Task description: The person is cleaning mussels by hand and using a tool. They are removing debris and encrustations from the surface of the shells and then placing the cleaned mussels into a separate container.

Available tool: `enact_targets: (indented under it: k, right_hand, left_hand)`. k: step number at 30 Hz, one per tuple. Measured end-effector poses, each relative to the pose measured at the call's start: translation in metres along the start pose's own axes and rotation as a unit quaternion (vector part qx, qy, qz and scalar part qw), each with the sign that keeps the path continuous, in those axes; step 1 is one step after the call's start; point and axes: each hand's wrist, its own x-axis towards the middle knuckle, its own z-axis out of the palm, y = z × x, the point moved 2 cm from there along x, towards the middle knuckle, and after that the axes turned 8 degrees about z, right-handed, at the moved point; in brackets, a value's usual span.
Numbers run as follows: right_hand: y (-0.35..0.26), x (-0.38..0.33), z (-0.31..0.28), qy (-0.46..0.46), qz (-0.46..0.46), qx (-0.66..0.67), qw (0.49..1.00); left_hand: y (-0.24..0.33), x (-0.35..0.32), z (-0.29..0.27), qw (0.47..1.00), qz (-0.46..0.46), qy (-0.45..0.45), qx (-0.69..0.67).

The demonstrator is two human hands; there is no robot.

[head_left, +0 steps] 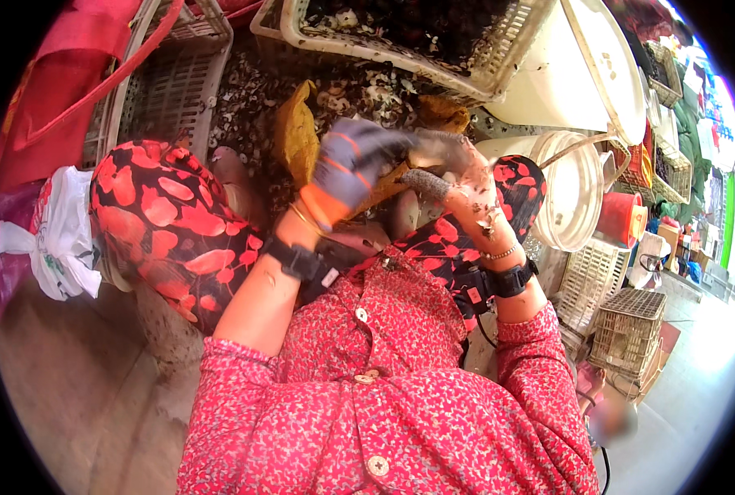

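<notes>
My left hand, in a grey glove with orange stripes and an orange cuff, is closed around a muddy shell held over my lap. My right hand is bare and smeared with mud. It grips a short tool with a rough grey handle, whose tip is pressed against the shell. The blade is hidden between the two hands. Both wrists wear black bands. My knees, in red and black patterned cloth, sit on either side of the hands.
A heap of broken shells lies on the ground ahead, beside a yellow-brown cloth. White plastic baskets stand beyond. White buckets and a red tub are at right, a white bag at left.
</notes>
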Motion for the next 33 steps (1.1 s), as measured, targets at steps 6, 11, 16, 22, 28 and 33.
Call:
enact_targets:
  k: [6, 11, 16, 22, 28, 33]
  right_hand:
    - [0.005, 0.006, 0.000, -0.026, 0.038, 0.131, 0.990]
    - [-0.009, -0.004, 0.010, -0.006, 0.012, 0.054, 0.998]
    - [-0.001, -0.004, 0.008, -0.002, 0.012, 0.081, 0.997]
    - [0.005, -0.002, 0.004, 0.025, 0.090, 0.190, 0.977]
    - [0.049, 0.010, 0.001, -0.063, 0.146, 0.547, 0.822]
    - [0.056, 0.009, 0.012, 0.014, 0.110, 0.490, 0.865]
  left_hand:
    - [0.024, 0.007, -0.008, 0.994, 0.110, -0.028, 0.004]
    - [-0.026, 0.001, -0.013, 0.991, -0.112, 0.072, -0.005]
    - [-0.008, -0.001, -0.002, 0.999, -0.022, 0.002, 0.040]
    - [-0.052, -0.023, -0.002, 0.979, -0.196, 0.038, 0.049]
    - [0.017, 0.005, -0.013, 0.995, -0.039, 0.090, 0.034]
    - [-0.028, -0.010, -0.014, 0.991, -0.113, 0.068, 0.030]
